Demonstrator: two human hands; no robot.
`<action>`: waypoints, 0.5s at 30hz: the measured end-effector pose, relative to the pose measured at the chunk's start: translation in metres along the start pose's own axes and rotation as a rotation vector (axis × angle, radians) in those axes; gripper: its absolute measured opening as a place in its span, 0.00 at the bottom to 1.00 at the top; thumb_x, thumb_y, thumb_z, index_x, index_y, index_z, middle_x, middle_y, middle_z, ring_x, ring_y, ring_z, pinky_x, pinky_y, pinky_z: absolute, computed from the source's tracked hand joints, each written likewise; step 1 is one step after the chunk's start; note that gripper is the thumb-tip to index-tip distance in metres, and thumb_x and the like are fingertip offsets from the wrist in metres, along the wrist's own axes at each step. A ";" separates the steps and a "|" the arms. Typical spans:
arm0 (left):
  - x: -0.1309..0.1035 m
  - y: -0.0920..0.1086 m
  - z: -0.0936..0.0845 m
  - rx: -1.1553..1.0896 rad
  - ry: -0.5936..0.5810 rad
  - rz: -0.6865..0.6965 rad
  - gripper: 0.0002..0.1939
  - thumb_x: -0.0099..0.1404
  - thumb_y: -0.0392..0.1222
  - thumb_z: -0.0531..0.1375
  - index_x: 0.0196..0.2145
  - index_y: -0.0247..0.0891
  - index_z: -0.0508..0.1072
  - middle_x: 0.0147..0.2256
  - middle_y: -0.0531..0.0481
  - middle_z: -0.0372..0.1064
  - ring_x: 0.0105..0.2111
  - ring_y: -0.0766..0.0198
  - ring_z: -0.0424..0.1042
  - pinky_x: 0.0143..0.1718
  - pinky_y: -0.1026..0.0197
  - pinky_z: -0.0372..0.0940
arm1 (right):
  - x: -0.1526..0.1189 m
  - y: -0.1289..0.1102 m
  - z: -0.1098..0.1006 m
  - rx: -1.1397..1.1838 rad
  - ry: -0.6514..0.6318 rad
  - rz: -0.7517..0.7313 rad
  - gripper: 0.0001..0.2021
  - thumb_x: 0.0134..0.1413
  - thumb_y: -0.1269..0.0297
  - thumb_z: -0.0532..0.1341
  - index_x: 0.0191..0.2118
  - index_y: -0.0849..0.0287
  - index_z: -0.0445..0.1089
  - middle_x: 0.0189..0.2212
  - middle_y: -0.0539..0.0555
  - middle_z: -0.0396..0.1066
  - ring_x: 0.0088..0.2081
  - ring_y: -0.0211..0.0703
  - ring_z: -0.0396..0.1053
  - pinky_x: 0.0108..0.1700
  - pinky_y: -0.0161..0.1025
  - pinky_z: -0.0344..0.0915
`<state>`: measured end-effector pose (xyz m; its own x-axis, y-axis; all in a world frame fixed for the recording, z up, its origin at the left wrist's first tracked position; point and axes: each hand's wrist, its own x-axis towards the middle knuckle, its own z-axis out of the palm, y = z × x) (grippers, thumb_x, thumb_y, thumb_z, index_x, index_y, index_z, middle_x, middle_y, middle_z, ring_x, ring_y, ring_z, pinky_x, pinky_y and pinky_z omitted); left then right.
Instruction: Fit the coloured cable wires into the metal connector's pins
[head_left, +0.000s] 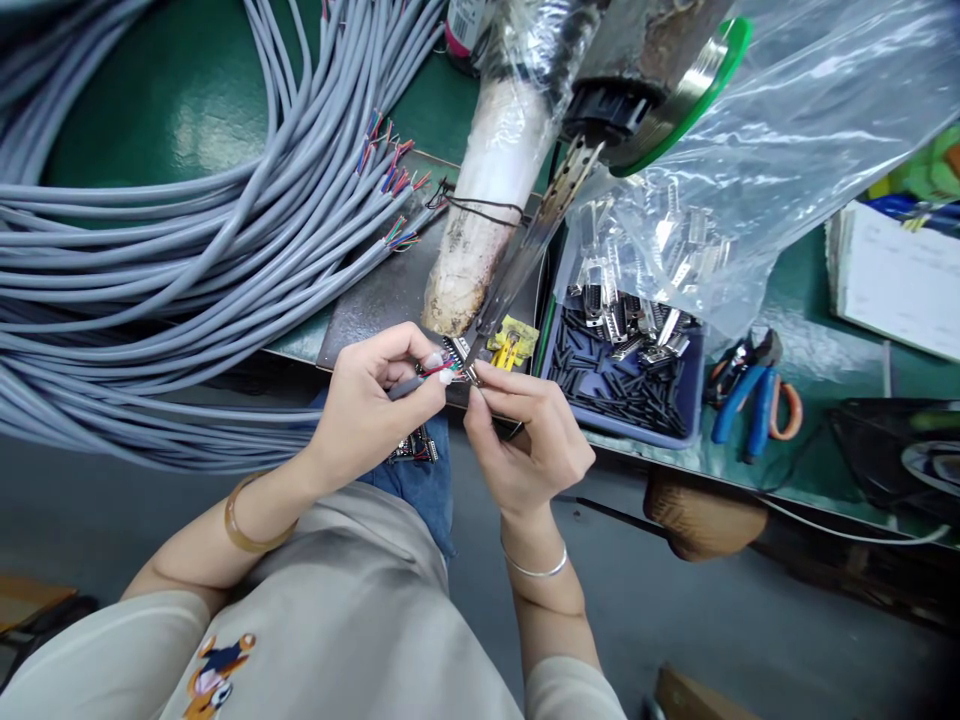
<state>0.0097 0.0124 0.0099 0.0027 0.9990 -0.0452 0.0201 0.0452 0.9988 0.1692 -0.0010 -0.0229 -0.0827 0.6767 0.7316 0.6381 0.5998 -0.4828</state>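
Between thumb and fingers, my left hand (379, 395) pinches the stripped end of a grey cable (406, 388), its thin coloured wires fanned toward the right. My right hand (529, 420) grips a small metal multi-pin connector (463, 358) by its lower edge. The wire tips meet the connector's pins; whether each wire is joined I cannot tell. Right above the connector comes the lower end of a soldering iron (525, 250), mounted pointing down. Below my left hand, several connectors with wires (416, 447) rest near my lap.
Bundled grey cables (225, 250) cover the left. A wrapped white tube (480, 170) and a green-rimmed solder spool (690, 110) hang above. A blue bin (694, 400) holds black sleeves and bagged connectors. Blue-handled pliers (742, 400), a yellow sponge (514, 342) and paper (900, 280) lie nearby.
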 end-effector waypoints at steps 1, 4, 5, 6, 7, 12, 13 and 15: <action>0.000 0.001 0.000 0.000 -0.001 0.007 0.06 0.56 0.32 0.64 0.26 0.37 0.69 0.26 0.54 0.69 0.22 0.74 0.63 0.21 0.71 0.56 | 0.000 0.000 0.000 -0.003 0.001 -0.002 0.09 0.56 0.75 0.68 0.38 0.54 0.72 0.40 0.52 0.83 0.38 0.41 0.81 0.39 0.38 0.79; -0.001 0.003 0.000 0.007 0.002 0.026 0.07 0.57 0.32 0.64 0.26 0.37 0.69 0.26 0.53 0.69 0.23 0.73 0.63 0.21 0.71 0.57 | 0.001 -0.002 -0.002 -0.006 0.002 0.000 0.09 0.56 0.76 0.69 0.38 0.54 0.73 0.41 0.52 0.82 0.38 0.41 0.81 0.40 0.38 0.79; -0.001 0.004 0.000 0.010 0.004 0.030 0.07 0.57 0.32 0.64 0.26 0.37 0.69 0.26 0.53 0.69 0.23 0.73 0.64 0.22 0.71 0.58 | 0.002 -0.003 -0.002 -0.005 0.000 0.005 0.09 0.56 0.76 0.69 0.38 0.55 0.73 0.41 0.52 0.82 0.39 0.40 0.81 0.41 0.38 0.79; -0.001 0.004 -0.001 0.012 0.004 0.033 0.07 0.57 0.32 0.64 0.26 0.37 0.70 0.26 0.53 0.69 0.23 0.73 0.64 0.22 0.71 0.58 | 0.002 -0.004 -0.003 -0.007 -0.002 0.007 0.10 0.55 0.76 0.69 0.39 0.55 0.73 0.41 0.52 0.82 0.39 0.40 0.81 0.41 0.37 0.79; -0.001 0.004 -0.001 0.013 0.004 0.032 0.07 0.57 0.32 0.65 0.26 0.37 0.70 0.27 0.53 0.69 0.23 0.73 0.65 0.22 0.71 0.58 | 0.002 -0.004 -0.003 -0.013 -0.003 0.007 0.10 0.55 0.76 0.69 0.39 0.55 0.74 0.41 0.52 0.82 0.39 0.40 0.81 0.42 0.37 0.79; 0.000 0.001 -0.002 -0.004 -0.014 -0.011 0.07 0.57 0.33 0.65 0.26 0.37 0.70 0.27 0.52 0.70 0.24 0.72 0.65 0.22 0.71 0.58 | 0.000 -0.005 -0.001 -0.044 0.020 -0.015 0.09 0.56 0.75 0.68 0.36 0.54 0.71 0.40 0.52 0.83 0.36 0.39 0.81 0.38 0.35 0.79; 0.000 0.000 -0.002 -0.010 -0.018 -0.023 0.07 0.56 0.33 0.65 0.26 0.37 0.69 0.27 0.52 0.69 0.24 0.72 0.65 0.22 0.71 0.58 | -0.001 -0.005 0.000 -0.044 0.023 -0.020 0.09 0.55 0.76 0.68 0.35 0.54 0.70 0.40 0.53 0.83 0.36 0.39 0.81 0.37 0.35 0.78; 0.000 -0.001 -0.002 -0.021 -0.020 -0.044 0.07 0.56 0.33 0.65 0.25 0.37 0.69 0.27 0.53 0.69 0.24 0.72 0.64 0.22 0.71 0.58 | -0.002 -0.005 0.000 -0.039 0.020 -0.023 0.10 0.55 0.77 0.68 0.34 0.55 0.68 0.40 0.53 0.83 0.35 0.39 0.81 0.36 0.34 0.78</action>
<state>0.0081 0.0125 0.0090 0.0227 0.9958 -0.0891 -0.0006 0.0891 0.9960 0.1664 -0.0052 -0.0223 -0.0829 0.6539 0.7521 0.6658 0.5978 -0.4464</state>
